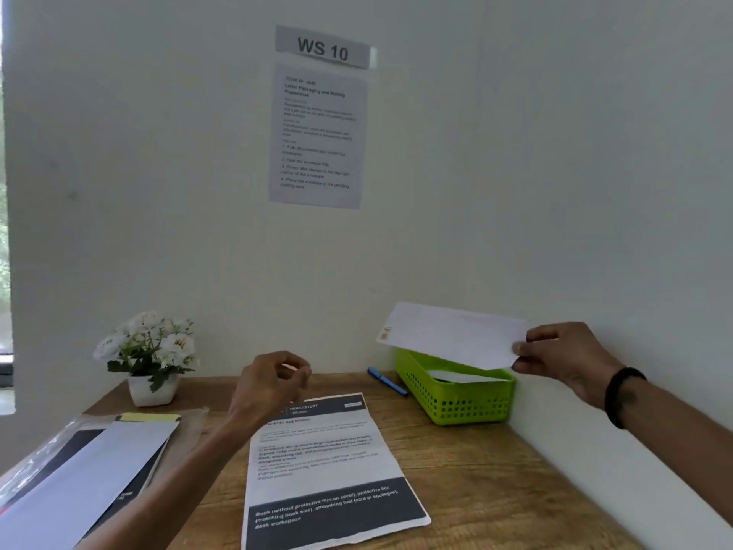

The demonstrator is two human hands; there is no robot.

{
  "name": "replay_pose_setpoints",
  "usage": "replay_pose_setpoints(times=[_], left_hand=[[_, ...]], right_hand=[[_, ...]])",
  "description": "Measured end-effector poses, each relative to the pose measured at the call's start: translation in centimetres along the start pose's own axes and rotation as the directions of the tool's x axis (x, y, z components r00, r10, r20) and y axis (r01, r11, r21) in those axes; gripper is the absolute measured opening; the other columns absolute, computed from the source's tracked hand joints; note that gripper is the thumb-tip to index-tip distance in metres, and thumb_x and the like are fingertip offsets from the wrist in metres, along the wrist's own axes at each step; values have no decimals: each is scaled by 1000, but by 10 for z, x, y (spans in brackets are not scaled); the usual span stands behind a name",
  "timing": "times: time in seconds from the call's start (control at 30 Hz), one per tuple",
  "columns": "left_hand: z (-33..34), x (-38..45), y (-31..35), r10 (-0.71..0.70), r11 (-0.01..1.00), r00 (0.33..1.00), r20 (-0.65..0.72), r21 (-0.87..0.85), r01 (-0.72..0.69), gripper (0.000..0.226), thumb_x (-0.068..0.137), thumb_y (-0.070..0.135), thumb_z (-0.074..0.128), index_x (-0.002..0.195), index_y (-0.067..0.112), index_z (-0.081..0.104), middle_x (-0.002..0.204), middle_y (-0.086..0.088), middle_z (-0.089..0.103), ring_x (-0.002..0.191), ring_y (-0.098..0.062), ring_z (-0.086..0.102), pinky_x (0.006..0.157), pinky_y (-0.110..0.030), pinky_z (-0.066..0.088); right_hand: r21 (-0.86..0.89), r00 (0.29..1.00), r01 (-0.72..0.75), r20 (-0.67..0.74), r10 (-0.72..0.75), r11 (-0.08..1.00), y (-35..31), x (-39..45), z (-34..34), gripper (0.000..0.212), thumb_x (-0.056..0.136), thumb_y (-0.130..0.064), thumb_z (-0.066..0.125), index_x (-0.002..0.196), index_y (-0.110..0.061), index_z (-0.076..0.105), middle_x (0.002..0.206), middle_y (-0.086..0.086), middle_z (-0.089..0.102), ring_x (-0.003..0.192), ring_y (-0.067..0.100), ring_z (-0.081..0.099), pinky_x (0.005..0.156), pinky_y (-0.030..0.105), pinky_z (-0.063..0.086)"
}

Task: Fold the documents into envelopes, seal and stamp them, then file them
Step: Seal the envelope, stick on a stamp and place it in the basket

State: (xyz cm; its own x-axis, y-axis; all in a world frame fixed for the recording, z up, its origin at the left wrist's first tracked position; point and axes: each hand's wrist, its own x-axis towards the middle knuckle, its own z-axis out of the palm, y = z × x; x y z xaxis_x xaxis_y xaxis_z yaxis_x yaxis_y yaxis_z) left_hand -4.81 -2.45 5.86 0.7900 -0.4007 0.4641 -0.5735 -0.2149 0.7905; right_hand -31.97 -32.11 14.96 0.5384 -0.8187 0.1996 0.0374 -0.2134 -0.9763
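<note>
Envelope [452,335] pinched at its right edge in my right hand [563,359], above the green basket [456,402] against the wall. Left hand [269,383] loosely curled, empty, over the printed document [329,470]. Blue pen [386,381] beside the basket; flowerpot [152,387] left.

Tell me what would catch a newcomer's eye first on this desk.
Probably the bright green basket in the desk's back right corner, with the right hand pinching a white envelope just above it. Next, the printed document lying flat mid-desk, and the "WS 10" sign high on the wall.
</note>
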Motion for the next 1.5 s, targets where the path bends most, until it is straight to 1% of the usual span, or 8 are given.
replay_pose_setpoints(times=[0.3,0.47,0.63,0.8,0.97,1.17,1.4,1.5], left_hand=[[100,-37,83,129,985,974,188,-141,-103,8,91,22,77,94,15,75,71,-4,78,59,-19,76,61,-34,63],[164,-67,105,107,945,957,271,-326,-13,35,90,37,79,119,20,69,91,-5,79,66,-19,78,65,-36,65],[193,-74,112,41,901,978,206,-431,53,34,97,29,73,129,20,66,103,-4,74,70,-22,78,68,-33,65],[201,-51,108,-2,911,991,133,-409,57,18,95,17,74,112,16,73,96,-4,76,68,-27,78,68,-44,65],[191,-24,111,86,985,994,72,-156,-74,20,89,26,80,108,21,75,87,6,77,62,-16,76,55,-16,52],[196,-5,112,293,947,952,92,108,-302,34,84,45,82,112,27,76,97,10,75,88,-2,64,72,-17,43],[214,0,109,379,882,912,155,237,-407,25,94,44,71,111,27,77,109,3,68,98,-12,64,76,-25,38],[215,2,105,361,876,920,154,283,-391,18,97,38,67,109,28,77,107,3,67,97,-15,64,75,-30,41]], right_hand=[[352,985,27,-167,35,936,42,-19,5,17,85,19,68,77,6,61,91,21,61,89,42,68,63,28,64],[484,969,-55,-185,163,873,59,-20,14,18,85,19,68,77,4,62,93,21,64,86,37,70,61,28,63],[583,954,-142,-134,267,800,74,-13,22,18,87,19,67,104,14,64,107,26,66,95,35,70,60,29,63],[644,953,-144,-113,280,751,76,6,28,17,85,20,67,96,9,63,112,25,63,98,36,68,57,28,63],[632,955,-154,-101,278,759,76,30,38,30,83,19,70,112,16,62,107,25,67,73,28,70,49,22,60],[474,970,-56,-182,160,879,80,48,46,38,79,16,76,67,-8,51,76,18,61,60,25,73,51,25,62],[228,978,-13,-202,60,974,95,51,45,35,76,6,84,67,-10,53,60,11,64,51,17,72,45,17,50],[68,985,-13,-170,25,998,102,54,45,30,75,-3,89,75,-6,58,61,14,67,47,20,67,51,28,53]])
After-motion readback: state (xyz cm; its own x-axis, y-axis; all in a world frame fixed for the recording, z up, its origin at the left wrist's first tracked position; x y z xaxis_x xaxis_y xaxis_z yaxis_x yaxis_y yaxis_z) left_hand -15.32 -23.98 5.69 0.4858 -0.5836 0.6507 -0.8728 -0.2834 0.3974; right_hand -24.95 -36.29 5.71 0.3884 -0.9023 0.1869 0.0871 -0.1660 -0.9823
